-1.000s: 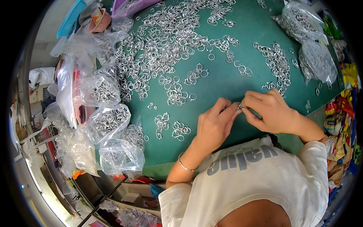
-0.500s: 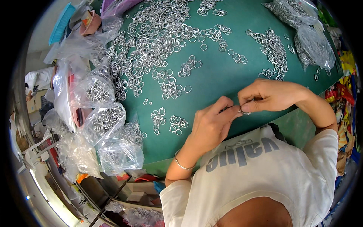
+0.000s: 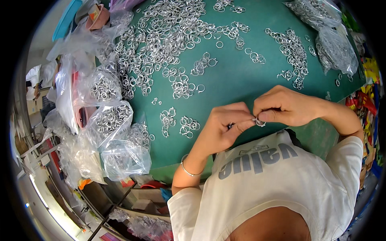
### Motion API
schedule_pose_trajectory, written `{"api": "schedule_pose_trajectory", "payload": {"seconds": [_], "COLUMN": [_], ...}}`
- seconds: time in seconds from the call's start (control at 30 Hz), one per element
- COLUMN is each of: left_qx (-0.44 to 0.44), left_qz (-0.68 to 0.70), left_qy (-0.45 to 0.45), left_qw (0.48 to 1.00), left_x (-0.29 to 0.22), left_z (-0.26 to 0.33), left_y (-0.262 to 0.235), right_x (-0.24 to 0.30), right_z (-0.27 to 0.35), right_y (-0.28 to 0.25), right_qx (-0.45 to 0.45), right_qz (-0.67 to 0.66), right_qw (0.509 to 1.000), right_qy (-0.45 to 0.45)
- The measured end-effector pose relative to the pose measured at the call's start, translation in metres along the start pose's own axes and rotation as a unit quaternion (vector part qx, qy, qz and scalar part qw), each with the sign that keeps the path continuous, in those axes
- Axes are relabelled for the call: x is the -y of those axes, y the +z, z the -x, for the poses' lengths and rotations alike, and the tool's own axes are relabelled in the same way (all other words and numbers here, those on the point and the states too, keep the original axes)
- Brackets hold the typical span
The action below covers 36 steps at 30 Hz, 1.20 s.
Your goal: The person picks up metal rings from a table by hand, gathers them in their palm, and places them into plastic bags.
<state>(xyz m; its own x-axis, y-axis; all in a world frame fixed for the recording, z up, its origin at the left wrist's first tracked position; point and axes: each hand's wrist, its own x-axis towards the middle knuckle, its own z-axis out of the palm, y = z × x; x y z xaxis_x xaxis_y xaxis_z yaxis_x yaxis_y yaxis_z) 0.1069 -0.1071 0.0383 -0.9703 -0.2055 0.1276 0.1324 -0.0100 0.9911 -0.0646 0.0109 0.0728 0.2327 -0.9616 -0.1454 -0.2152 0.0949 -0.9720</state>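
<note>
Over the near edge of the table my hands meet, both closed. A small silver metal ring (image 3: 261, 122) sits at their fingertips. My right hand (image 3: 286, 107) pinches it between thumb and curled forefinger. From the other side, the thumb and forefinger of my left hand (image 3: 227, 127) grip the ring's edge; whether a second piece is joined there cannot be made out. Something small and dark (image 3: 230, 125) shows in the curl of my left fingers. Left of my hands lie two small clusters of rings (image 3: 189, 126), and a larger cluster (image 3: 183, 89) lies farther off.
A big heap of silver rings (image 3: 161, 36) covers the far left of the green table (image 3: 233, 80). Another pile (image 3: 295, 56) lies at the right. Clear plastic bags of rings (image 3: 112, 120) line the left edge, with more bags (image 3: 335, 48) at the far right corner.
My left fingers have straightened somewhat and the hand has turned, baring the dark piece in its curl. More of the ring shows below my fingertips. The whole view has shifted slightly.
</note>
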Motion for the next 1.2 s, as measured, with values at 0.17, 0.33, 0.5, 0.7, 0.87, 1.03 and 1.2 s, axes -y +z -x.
{"api": "schedule_pose_trajectory", "payload": {"seconds": [0.17,0.33,0.5,0.7,0.87,1.03,1.2], "left_qx": [-0.053,-0.083,-0.047,-0.122,-0.11,-0.1,-0.092], "left_qz": [0.019,-0.107,0.127,-0.134,-0.255,-0.372,-0.347], "left_qy": [-0.095,-0.072,-0.201,0.005,0.017,0.043,0.006], "left_qw": [0.994,0.988,0.97,0.983,0.961,0.922,0.933], "left_x": [-0.001,-0.006,-0.002,0.003,0.002,-0.005,-0.011], "left_z": [0.002,0.005,0.003,0.004,0.008,0.01,0.011], "left_y": [0.004,0.01,-0.001,0.009,0.012,0.014,0.012], "right_x": [-0.008,-0.011,-0.006,-0.01,-0.006,0.003,-0.007], "right_z": [-0.004,-0.004,-0.006,-0.007,-0.007,-0.008,-0.006], "right_y": [0.003,0.011,0.015,0.008,0.002,-0.003,0.012], "right_qx": [-0.027,-0.067,-0.065,-0.03,0.051,-0.002,-0.14], "right_qz": [-0.013,0.074,0.091,-0.108,-0.123,-0.025,0.168], "right_qw": [0.999,0.995,0.993,0.986,0.967,0.986,0.973], "right_qy": [0.03,0.016,0.029,0.124,0.219,0.165,-0.069]}}
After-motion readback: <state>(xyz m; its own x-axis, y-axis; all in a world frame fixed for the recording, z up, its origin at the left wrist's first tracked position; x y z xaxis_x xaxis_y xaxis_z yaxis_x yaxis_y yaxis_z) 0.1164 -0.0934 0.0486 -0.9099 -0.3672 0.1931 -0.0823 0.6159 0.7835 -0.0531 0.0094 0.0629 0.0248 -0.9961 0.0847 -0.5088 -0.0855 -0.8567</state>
